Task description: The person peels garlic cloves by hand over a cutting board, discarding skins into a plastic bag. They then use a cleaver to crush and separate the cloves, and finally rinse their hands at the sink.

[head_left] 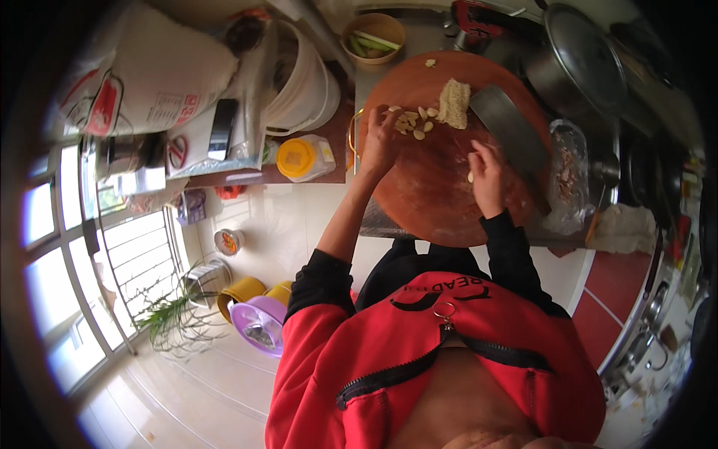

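Note:
A large round wooden chopping board [426,196] lies before me on the counter. Peeled garlic cloves [419,134] are clustered on its upper left part. My left hand [382,137] is at the left side of this cluster, fingers bent down; whether they pinch a clove is hidden. Over the right half of the board, my right hand [487,182] has its fingers curled. A pale clove [470,177] shows at its finger side, held or lying there, I cannot tell which. A loofah scrubber [454,104] touches the cluster's right. Beside it rests a cleaver [507,129], handle toward me.
A bowl of cut green vegetables [374,39] stands behind the board. To the right are a lidded pot [583,62] and a clear plastic bag [566,174]. Leftward stand a yellow-lidded jar [300,159], a white bucket [303,84] and a phone [223,129].

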Action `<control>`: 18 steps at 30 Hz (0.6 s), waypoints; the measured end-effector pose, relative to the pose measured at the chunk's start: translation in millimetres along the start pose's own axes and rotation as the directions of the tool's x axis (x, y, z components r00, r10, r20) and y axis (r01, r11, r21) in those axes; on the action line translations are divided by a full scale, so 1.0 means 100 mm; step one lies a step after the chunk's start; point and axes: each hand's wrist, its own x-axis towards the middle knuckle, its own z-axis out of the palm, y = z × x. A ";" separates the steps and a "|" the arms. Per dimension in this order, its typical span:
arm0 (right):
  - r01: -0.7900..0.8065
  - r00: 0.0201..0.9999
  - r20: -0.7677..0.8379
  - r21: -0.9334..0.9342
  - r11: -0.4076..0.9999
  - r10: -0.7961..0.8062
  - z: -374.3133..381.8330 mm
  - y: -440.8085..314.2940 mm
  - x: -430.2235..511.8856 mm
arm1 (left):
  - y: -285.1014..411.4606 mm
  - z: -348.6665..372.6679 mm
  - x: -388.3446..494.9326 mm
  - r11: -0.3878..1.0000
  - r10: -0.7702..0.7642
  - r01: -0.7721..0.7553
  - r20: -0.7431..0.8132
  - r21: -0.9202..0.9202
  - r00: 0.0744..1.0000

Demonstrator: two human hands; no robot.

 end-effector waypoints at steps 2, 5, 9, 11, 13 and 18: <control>-0.046 0.997 -0.074 -0.182 0.982 0.033 -0.17 0.17 -0.05 | 0.01 -0.02 -0.12 1.000 -0.009 0.009 -0.012 0.029 1.000; -0.102 0.994 -0.010 -0.342 0.934 0.105 -0.28 0.32 -0.10 | 0.01 -0.02 -0.23 0.993 0.023 -0.012 -0.096 0.114 0.995; -0.090 0.990 0.066 -0.357 0.930 0.121 -0.22 0.29 -0.23 | 0.02 0.02 -0.37 0.998 -0.064 0.065 -0.151 0.000 0.986; -0.138 0.986 0.065 -0.202 0.970 0.154 -0.11 0.21 -0.32 | 0.02 0.03 -0.43 0.998 -0.047 0.053 -0.162 0.030 0.986; -0.160 0.985 0.044 -0.139 0.977 0.167 -0.02 0.11 -0.43 | 0.04 0.06 -0.47 0.997 -0.015 0.031 -0.202 0.073 0.979; -0.087 0.987 0.114 -0.246 0.965 0.118 0.27 -0.10 -0.38 | 0.11 0.14 -0.58 0.992 -0.115 0.123 -0.219 0.024 0.969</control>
